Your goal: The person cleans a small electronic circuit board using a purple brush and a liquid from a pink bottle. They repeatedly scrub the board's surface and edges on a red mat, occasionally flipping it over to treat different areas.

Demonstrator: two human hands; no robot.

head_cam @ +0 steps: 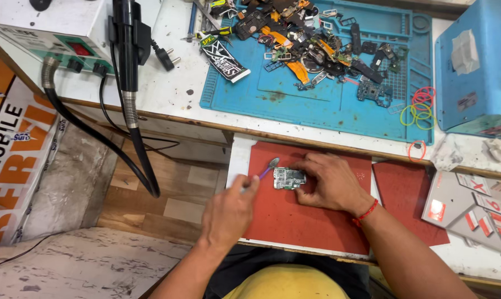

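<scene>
Both forearms reach in from the bottom edge, angled toward each other over a red mat (295, 221). The left hand (228, 213) is curled, knuckles up, thumb and forefinger pinched on a thin purple-handled tool (267, 170) whose rounded metal tip points up and away, just left of the small circuit board (289, 178). That board lies flat on the mat, right between the two hands. The right hand (331, 182) comes in from the other side, wrist bent, palm down, fingers spread and curved, their tips pressing the board's right edge and pinning it in place. A red thread bracelet (367, 212) circles that wrist. Beyond the right hand's fingertips sits a blue work mat (328, 102) heaped with loose phone parts (311, 39), coloured rubber bands (419, 108) at its far right. Off beyond the left hand, a black hose (129, 105) hangs from a white station (51, 33).
</scene>
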